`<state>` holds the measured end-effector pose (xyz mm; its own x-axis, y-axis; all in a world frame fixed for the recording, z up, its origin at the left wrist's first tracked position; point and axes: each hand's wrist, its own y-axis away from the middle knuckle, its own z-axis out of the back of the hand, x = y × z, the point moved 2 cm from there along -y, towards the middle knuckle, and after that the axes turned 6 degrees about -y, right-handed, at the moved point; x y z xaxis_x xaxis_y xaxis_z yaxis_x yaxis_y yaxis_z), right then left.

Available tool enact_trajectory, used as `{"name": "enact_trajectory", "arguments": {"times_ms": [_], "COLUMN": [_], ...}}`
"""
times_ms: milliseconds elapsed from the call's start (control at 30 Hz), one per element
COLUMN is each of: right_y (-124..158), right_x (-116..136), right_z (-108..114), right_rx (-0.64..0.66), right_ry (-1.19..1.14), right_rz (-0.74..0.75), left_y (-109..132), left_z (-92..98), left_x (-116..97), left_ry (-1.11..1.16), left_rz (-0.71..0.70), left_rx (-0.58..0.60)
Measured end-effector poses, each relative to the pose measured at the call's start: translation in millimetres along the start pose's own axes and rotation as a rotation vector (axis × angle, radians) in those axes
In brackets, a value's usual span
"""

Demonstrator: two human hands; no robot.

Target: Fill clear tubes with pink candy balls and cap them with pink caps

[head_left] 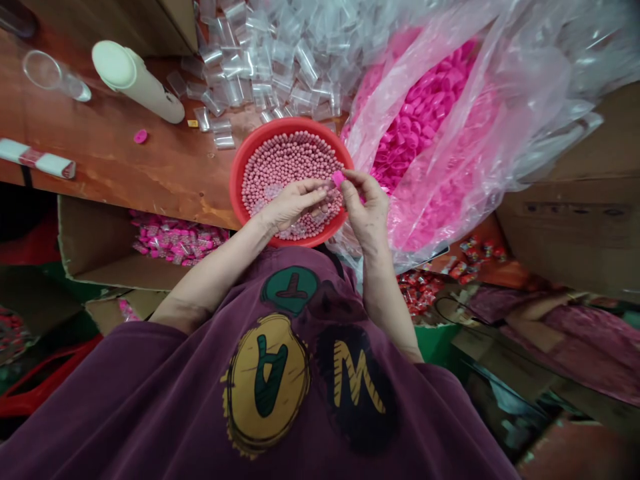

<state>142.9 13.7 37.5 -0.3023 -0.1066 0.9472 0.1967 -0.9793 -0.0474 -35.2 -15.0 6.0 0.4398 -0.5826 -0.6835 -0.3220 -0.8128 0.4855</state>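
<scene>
Over a red bowl of small pink balls, my two hands meet near its right rim. My left hand is closed with thumb and fingers around a small clear plastic tube, mostly hidden by the fingers. Thumb and forefinger of my right hand pinch a bright pink cap at the end of that tube. I cannot tell whether the cap is fully seated. Some clear tubes lie among the balls in the bowl.
Behind the bowl lies a heap of clear tubes. At right, a plastic bag holds pink caps. A cardboard box below the table's left edge contains capped tubes. A pale cylinder and loose cap are at left.
</scene>
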Motion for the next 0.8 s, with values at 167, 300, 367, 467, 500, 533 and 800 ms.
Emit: {"name": "enact_trajectory", "arguments": {"times_ms": [167, 300, 367, 467, 500, 533, 800], "right_y": [3.9, 5.2, 4.5, 4.4, 4.9, 5.5, 9.8], "right_x": [-2.4, -9.2, -10.9, -10.4, -9.6, -8.6, -13.2], "right_z": [-4.5, -5.4, -4.8, -5.1, -6.0, -7.3, -10.3], "right_rx": [-0.025, -0.033, -0.020, 0.004, 0.013, 0.021, 0.057], "right_ry": [-0.009, 0.031, 0.080, 0.120, 0.125, 0.130, 0.100], "right_rz": [-0.012, 0.011, 0.052, 0.088, 0.097, 0.105, 0.017], "left_y": [-2.0, -2.0, -0.7, 1.0, 1.2, 1.0, 1.3], "left_z": [-4.7, -12.4, -14.6, -14.6, -13.8, -12.8, -10.0], "left_x": [3.3, 7.8, 8.3, 6.6, 6.0, 5.6, 12.8], "left_ry": [0.031, 0.098, 0.101, 0.086, 0.084, 0.082, -0.005], "left_rz": [-0.028, -0.010, 0.008, 0.017, 0.017, 0.016, -0.097], "left_rx": [-0.060, -0.047, -0.042, -0.019, -0.013, -0.010, -0.078]}}
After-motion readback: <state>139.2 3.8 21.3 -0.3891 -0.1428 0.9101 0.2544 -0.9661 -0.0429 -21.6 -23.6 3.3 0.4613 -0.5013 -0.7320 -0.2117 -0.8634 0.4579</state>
